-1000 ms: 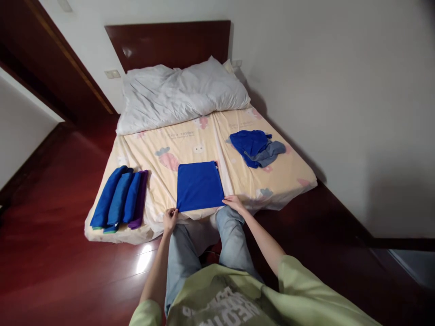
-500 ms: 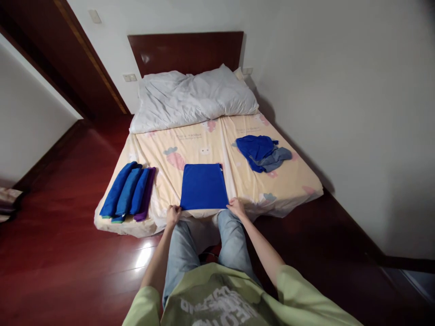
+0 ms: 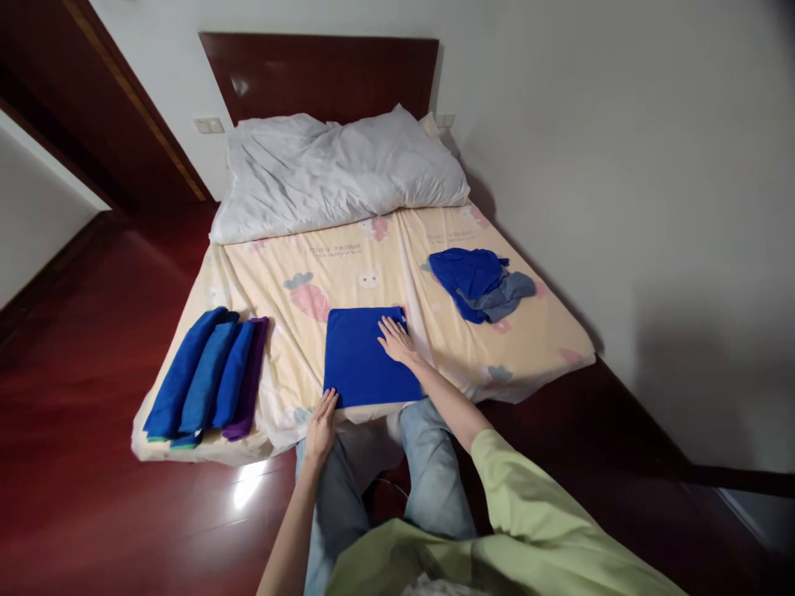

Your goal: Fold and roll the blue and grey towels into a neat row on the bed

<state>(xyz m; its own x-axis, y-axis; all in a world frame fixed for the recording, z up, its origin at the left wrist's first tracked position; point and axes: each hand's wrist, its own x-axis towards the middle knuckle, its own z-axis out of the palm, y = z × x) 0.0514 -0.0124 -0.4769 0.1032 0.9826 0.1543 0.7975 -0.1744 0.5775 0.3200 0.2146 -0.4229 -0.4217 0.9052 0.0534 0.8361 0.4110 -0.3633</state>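
One spread-fingered right hand (image 3: 397, 341) and close-fingered left hand (image 3: 320, 426) seemingly smooth blue cloth (image 3: 357, 356) at the bed's (image 3: 534, 352) near edge; pinching likely needed next.

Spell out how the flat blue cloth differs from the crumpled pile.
The blue cloth lies flat with straight edges; the crumpled pile is bunched and irregular. The cloth looks blue, while the pile mixes blue and gray. The right hand rests on the cloth; no hand touches the pile. Both lie on the bed.
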